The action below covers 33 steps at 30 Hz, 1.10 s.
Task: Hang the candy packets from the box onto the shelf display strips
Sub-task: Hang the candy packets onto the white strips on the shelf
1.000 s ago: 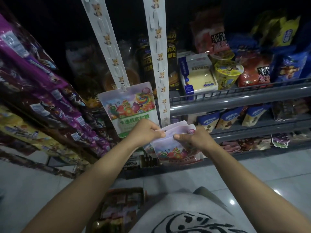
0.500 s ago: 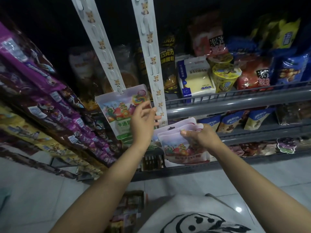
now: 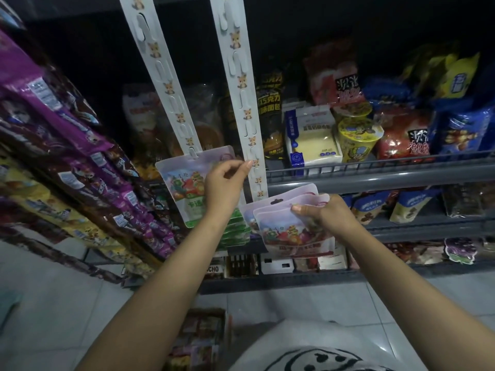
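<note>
Two white display strips with fox prints hang in front of the shelves: a left strip (image 3: 163, 84) and a right strip (image 3: 245, 103). One pale candy packet (image 3: 184, 180) hangs from a hook on the left strip. My right hand (image 3: 325, 216) grips a small stack of the same candy packets (image 3: 289, 226) just below the right strip's lower end. My left hand (image 3: 226, 188) is raised in front of the hung packet, fingers loosely curled, fingertips touching the right strip's edge, holding nothing. The box (image 3: 201, 338) with more packets lies on the floor below.
Grey wire shelves (image 3: 375, 178) on the right carry snack bags, a cup of noodles and boxes. Purple and yellow packets (image 3: 88, 156) hang in rows along the left. Pale floor tiles (image 3: 67, 303) lie underneath. My pale shirt (image 3: 308, 352) fills the bottom.
My left hand let go of the packet stack and rose up to the right strip's edge. My right hand kept the stack and shifted slightly right.
</note>
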Motion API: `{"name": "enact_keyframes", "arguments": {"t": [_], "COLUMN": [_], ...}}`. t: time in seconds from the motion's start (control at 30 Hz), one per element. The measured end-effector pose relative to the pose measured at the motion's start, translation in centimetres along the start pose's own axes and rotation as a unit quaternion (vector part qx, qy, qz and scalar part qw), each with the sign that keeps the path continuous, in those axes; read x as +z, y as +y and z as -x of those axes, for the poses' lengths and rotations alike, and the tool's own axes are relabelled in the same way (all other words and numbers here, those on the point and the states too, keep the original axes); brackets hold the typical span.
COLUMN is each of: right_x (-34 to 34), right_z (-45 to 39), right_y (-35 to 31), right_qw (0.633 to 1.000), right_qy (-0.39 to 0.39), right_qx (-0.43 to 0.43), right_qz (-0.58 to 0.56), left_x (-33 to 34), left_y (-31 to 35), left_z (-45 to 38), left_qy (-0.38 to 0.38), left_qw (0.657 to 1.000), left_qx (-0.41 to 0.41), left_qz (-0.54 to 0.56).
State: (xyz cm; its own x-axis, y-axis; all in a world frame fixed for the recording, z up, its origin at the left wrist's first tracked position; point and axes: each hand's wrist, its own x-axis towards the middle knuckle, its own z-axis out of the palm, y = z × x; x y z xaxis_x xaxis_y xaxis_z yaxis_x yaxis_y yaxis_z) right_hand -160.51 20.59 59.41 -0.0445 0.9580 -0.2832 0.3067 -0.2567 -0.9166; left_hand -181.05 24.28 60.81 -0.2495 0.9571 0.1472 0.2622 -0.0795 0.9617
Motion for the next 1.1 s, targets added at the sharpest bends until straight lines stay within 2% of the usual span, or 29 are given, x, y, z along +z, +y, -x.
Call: {"name": "enact_keyframes", "arguments": {"t": [0.1,0.27,0.4,0.8,1.0,1.1], "right_x": [-0.1,0.3,0.7,1.4,1.7,1.9], "right_z": [-0.3,-0.6,0.0,0.8,1.3,1.2], "right_y": [1.1,4.2,6.2,9.3,9.1,9.2], "right_qw": [1.0,0.995,0.994,0.99,0.989,0.988], "right_qy": [-0.002,-0.001,0.001,0.009,0.009,0.017], "right_qx": [0.016,0.054,0.065,0.094,0.103,0.102], "right_qz": [0.021,0.08,0.089,0.101,0.108,0.113], "left_x": [0.3,1.7,2.8,4.6,4.5,4.1], "left_y": [-0.9,-2.8,-4.4,-6.7,-7.7,-8.3], "left_z": [0.6,1.9,2.8,3.8,3.6,3.8], "left_qy": [-0.075,-0.179,-0.229,-0.299,-0.258,-0.26], "left_qw": [0.996,0.966,0.951,0.913,0.916,0.915], "left_qx": [-0.037,-0.184,-0.207,-0.276,-0.305,-0.306], "left_qz": [0.003,0.042,0.013,-0.03,-0.032,-0.03]}}
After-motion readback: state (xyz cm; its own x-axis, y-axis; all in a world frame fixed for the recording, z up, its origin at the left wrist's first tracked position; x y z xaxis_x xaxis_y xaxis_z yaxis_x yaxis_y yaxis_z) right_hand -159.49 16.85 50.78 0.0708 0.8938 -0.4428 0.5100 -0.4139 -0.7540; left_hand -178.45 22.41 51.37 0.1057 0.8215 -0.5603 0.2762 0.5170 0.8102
